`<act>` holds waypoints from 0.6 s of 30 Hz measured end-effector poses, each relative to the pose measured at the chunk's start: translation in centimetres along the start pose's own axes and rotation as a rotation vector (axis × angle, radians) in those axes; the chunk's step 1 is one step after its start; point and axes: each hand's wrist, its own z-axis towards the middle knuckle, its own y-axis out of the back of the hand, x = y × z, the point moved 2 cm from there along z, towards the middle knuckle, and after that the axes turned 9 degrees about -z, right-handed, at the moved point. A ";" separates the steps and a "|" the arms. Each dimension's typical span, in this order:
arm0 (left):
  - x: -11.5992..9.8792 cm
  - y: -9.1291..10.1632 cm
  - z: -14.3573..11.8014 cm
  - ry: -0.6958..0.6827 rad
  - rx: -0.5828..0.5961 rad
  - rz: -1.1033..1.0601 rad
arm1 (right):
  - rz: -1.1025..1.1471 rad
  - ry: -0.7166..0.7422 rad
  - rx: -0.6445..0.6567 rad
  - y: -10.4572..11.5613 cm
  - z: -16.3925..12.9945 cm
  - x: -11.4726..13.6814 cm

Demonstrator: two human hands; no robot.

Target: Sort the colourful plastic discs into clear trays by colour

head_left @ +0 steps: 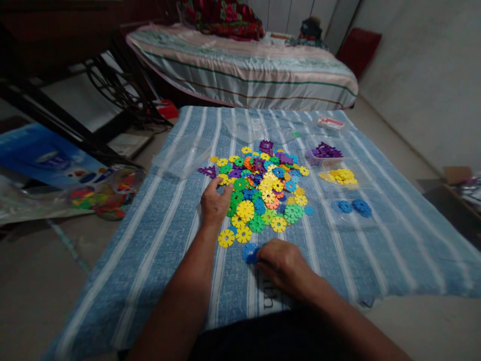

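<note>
My right hand [281, 259] pinches a notched blue plastic disc [248, 252]; my left hand [215, 203] gapes at a multicoloured pile [267, 188]'s nine o'clock.

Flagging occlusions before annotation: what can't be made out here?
Head view: right hand, most fingertips hidden by its own knuckles; grip on the blue notched plastic disc unclear.
Head view: multicoloured notched plastic pile, lower pieces covered by upper ones.
Head view: small white label, print too small and blurred.
Head view: blue printed package, cut off by left edge.
</note>
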 end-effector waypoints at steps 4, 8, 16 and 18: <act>0.1 0.0 -0.1 -0.025 0.034 0.020 | -0.060 -0.014 -0.021 1.0 1.5 -0.9; 0.1 0.0 0.0 -0.033 0.062 0.044 | -0.260 -0.219 -0.342 4.8 1.0 -5.6; -0.3 -0.4 -0.3 -0.066 0.141 0.021 | -0.638 -0.485 -0.734 9.9 -1.7 -9.7; -0.3 -0.5 -0.4 -0.081 0.158 0.002 | -0.487 -0.338 -0.619 7.7 -1.0 -7.5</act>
